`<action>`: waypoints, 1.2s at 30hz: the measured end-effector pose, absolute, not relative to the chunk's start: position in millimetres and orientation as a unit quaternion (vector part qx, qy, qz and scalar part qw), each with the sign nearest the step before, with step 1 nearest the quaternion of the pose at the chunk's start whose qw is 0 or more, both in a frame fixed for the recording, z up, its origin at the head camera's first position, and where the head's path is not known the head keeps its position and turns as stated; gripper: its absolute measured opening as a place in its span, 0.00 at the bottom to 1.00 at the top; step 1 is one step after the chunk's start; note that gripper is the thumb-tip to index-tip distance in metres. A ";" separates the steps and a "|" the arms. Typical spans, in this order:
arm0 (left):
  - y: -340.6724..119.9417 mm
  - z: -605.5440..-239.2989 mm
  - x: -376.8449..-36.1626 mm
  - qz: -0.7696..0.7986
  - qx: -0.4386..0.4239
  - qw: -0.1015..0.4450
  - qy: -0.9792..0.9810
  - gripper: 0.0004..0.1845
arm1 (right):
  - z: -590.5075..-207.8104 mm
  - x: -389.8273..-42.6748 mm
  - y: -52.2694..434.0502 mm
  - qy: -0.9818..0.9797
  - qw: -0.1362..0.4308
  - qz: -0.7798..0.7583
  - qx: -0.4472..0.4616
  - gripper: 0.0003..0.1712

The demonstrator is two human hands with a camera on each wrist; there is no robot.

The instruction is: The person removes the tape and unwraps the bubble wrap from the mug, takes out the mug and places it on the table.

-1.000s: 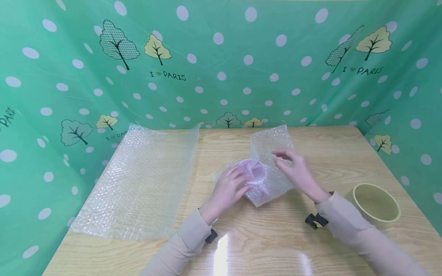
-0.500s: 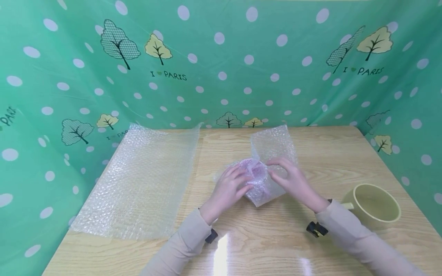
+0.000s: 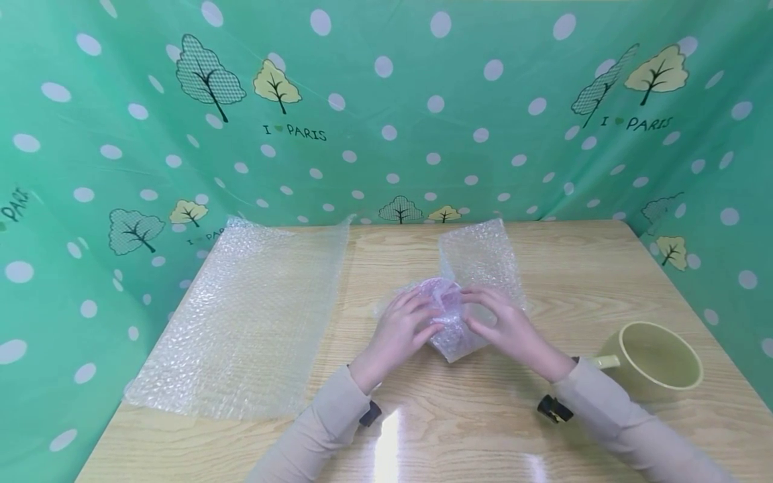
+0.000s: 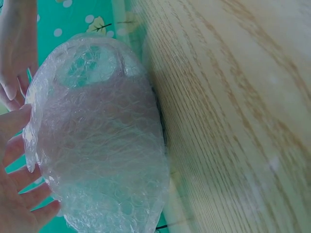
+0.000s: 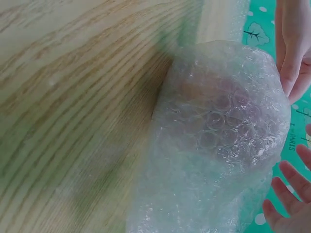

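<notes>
A pinkish-purple, round cup-like vessel (image 3: 436, 287) stands mid-table inside bubble wrap (image 3: 483, 251), a flap of which stretches away behind it. My left hand (image 3: 395, 332) rests over the vessel's left side, its fingers spread and its thumb at the near side. In the left wrist view these fingers (image 4: 36, 196) lie fairly straight along the wrap's edge. From the right, my right hand (image 3: 504, 325) reaches the rim with thumb and forefinger apart, touching the crumpled wrap over the opening. The right wrist view shows its fingers (image 5: 291, 189) spread beside the wrap. The wrap blurs the vessel's outline.
A large flat sheet of bubble wrap (image 3: 241, 322) covers the table's left part. At the right stands a pale yellow mug (image 3: 655, 386), its handle towards my right forearm. A green patterned cloth (image 3: 386, 100) hangs behind the wooden table (image 3: 459, 429) and at both sides.
My right hand has moved left and down from above the wrap flap to the vessel's rim. More crumpled wrap lies over the opening. The left hand has stayed in place.
</notes>
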State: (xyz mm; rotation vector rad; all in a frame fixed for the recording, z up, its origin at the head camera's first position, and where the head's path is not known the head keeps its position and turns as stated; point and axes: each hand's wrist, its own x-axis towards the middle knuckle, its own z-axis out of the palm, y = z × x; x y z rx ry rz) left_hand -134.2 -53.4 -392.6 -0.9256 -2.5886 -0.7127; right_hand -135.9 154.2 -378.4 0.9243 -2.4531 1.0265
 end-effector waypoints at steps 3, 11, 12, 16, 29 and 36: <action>-53.6 -393.1 -134.2 -0.243 -0.324 0.155 -0.901 0.15 | -380.3 -136.4 153.9 -0.855 0.174 0.353 0.339 0.20; -53.7 -393.1 -134.4 -0.240 -0.328 0.164 -0.899 0.15 | -387.4 -139.4 152.1 -0.839 0.201 0.343 0.371 0.22; -53.8 -393.2 -134.5 -0.242 -0.327 0.163 -0.899 0.15 | -388.3 -139.7 151.9 -0.837 0.204 0.342 0.376 0.22; -54.0 -393.0 -134.2 -0.239 -0.325 0.161 -0.901 0.15 | -391.3 -140.0 151.1 -0.831 0.208 0.343 0.385 0.22; -53.1 -393.3 -134.7 -0.239 -0.326 0.162 -0.900 0.15 | -400.5 -141.9 150.7 -0.824 0.212 0.364 0.380 0.19; -53.6 -392.5 -134.7 -0.243 -0.323 0.155 -0.901 0.15 | -399.8 -139.8 150.0 -0.831 0.187 0.375 0.366 0.16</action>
